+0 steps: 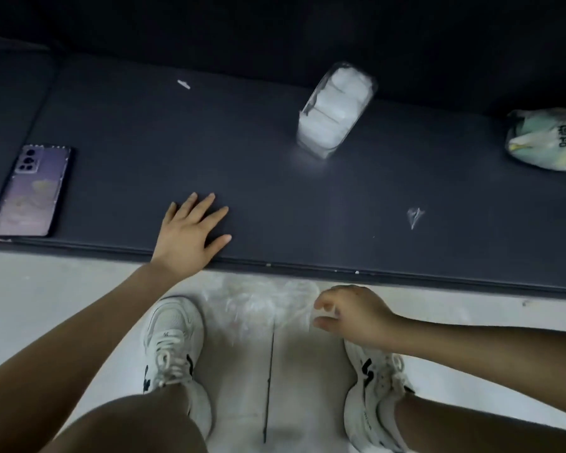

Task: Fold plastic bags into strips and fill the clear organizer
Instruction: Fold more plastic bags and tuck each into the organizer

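The clear organizer (335,107) stands on the dark cushion (275,178), packed with folded white bag strips. A crumpled clear plastic bag (262,305) lies on the pale floor just below the cushion's front edge, between my shoes. My right hand (353,317) is low over the floor and pinches the bag's right edge between thumb and fingers. My left hand (192,232) rests flat on the cushion near its front edge, fingers spread, holding nothing.
A purple phone (30,191) lies on the cushion at the left. A green and white bag bundle (548,138) sits at the right edge. Small plastic scraps (415,216) lie on the cushion. My white shoes (174,344) stand on the floor.
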{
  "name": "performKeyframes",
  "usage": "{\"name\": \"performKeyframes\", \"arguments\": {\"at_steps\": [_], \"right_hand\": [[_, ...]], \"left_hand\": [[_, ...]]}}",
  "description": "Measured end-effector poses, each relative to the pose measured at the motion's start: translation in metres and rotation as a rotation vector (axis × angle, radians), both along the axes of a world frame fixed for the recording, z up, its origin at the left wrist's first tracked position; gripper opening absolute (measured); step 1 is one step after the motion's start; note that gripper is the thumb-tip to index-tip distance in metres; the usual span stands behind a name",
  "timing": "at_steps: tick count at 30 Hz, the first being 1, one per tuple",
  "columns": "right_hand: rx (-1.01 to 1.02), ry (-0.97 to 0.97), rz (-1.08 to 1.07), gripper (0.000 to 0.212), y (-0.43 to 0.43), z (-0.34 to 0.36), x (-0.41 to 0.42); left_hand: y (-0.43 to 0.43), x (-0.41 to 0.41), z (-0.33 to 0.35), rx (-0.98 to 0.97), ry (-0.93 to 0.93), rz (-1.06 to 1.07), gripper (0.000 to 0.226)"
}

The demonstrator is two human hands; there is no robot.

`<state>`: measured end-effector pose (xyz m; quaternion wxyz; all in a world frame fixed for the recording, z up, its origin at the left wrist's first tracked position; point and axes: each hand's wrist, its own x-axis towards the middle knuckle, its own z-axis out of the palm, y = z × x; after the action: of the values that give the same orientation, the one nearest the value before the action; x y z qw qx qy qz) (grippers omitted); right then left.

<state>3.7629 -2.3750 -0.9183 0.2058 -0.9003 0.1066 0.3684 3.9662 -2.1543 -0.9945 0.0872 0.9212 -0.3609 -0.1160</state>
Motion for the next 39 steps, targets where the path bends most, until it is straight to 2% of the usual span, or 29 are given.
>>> {"name": "performKeyframes", "arguments": {"at_steps": [5, 7, 11, 13, 16, 17, 19, 21, 23, 25, 27, 30, 31, 33, 35, 39], "right_hand": [[-0.042, 0.03, -0.643, 0.066, 0.038, -0.086, -0.014], [-0.023, -0.043, -0.869, 0.073, 0.048, -0.113, -0.014], [0.038, -0.179, -1.105, 0.079, 0.065, -0.154, 0.0], [0.031, -0.214, -1.164, 0.064, 0.074, -0.166, 0.014], [0.026, -0.282, -1.149, 0.02, 0.082, -0.165, 0.025], [0.003, -0.305, -1.086, 0.014, 0.083, -0.162, 0.023], [-0.08, -0.322, -0.909, 0.016, 0.079, -0.155, 0.018], [-0.178, -0.253, -0.828, 0.03, 0.071, -0.152, 0.015], [-0.224, -0.124, -0.878, 0.062, 0.063, -0.151, 0.018], [-0.146, -0.044, -0.982, 0.079, 0.062, -0.156, 0.023], [-0.028, -0.057, -1.082, 0.069, 0.069, -0.166, 0.024], [0.154, -0.148, -1.28, 0.018, 0.082, -0.176, 0.017], [0.199, -0.173, -1.319, 0.014, 0.085, -0.174, 0.014], [0.266, -0.214, -1.293, 0.036, 0.087, -0.161, 0.006], [0.304, -0.263, -1.175, 0.048, 0.085, -0.141, -0.003], [0.385, -0.362, -0.875, 0.046, 0.068, -0.068, -0.006]], "left_hand": [[0.011, -0.014, -0.014, -0.058, -0.038, 0.088, 0.066], [0.013, -0.015, -0.022, -0.065, -0.08, 0.086, 0.065], [0.013, -0.014, -0.029, -0.092, -0.141, 0.088, 0.063], [0.013, -0.015, -0.031, -0.109, -0.16, 0.084, 0.063], [0.014, -0.014, -0.031, -0.12, -0.158, 0.081, 0.063], [0.014, -0.014, -0.031, -0.119, -0.147, 0.084, 0.063], [0.013, -0.014, -0.028, -0.11, -0.122, 0.09, 0.065], [0.013, -0.014, -0.024, -0.102, -0.084, 0.094, 0.069], [0.013, -0.012, -0.022, -0.095, -0.058, 0.101, 0.074], [0.013, -0.009, -0.021, -0.068, -0.037, 0.099, 0.078], [0.015, -0.008, -0.019, -0.065, -0.011, 0.09, 0.081], [0.019, -0.007, -0.017, -0.106, 0.035, 0.089, 0.081], [0.02, -0.006, -0.016, -0.111, 0.055, 0.092, 0.079], [0.02, -0.006, -0.012, -0.102, 0.087, 0.107, 0.064], [0.018, -0.008, -0.004, -0.127, 0.123, 0.133, 0.057], [0.012, -0.026, 0.033, -0.379, 0.278, 0.09, 0.071]]}}
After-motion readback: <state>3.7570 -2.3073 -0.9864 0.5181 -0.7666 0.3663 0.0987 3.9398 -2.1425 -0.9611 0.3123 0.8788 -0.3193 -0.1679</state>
